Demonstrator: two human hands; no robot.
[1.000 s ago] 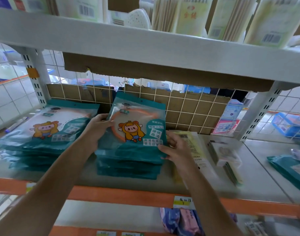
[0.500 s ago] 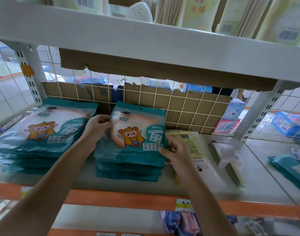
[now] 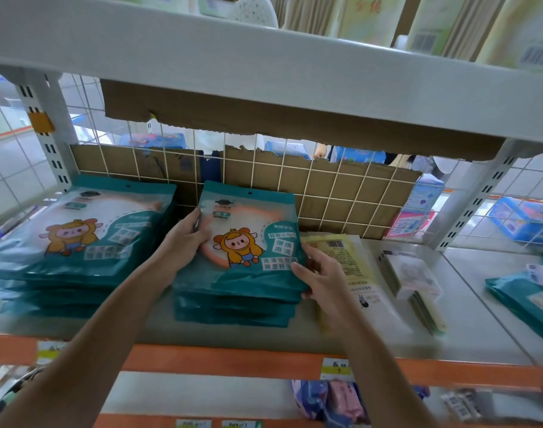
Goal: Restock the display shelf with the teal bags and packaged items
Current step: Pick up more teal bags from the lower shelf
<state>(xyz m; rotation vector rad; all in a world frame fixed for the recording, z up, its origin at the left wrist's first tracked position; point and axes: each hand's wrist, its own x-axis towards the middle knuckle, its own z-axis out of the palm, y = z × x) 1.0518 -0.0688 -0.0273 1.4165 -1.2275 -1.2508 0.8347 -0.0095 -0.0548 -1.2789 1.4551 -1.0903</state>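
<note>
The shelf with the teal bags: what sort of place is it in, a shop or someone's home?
Most likely a shop aisle. Identical teal bags lie in stacks, price labels sit on the orange shelf edge, and barcoded packs line the shelf above.

2 bare forearms outstretched, left grip (image 3: pixel 184 242) and right grip (image 3: pixel 322 273) fingers curled, palms facing inward.
</note>
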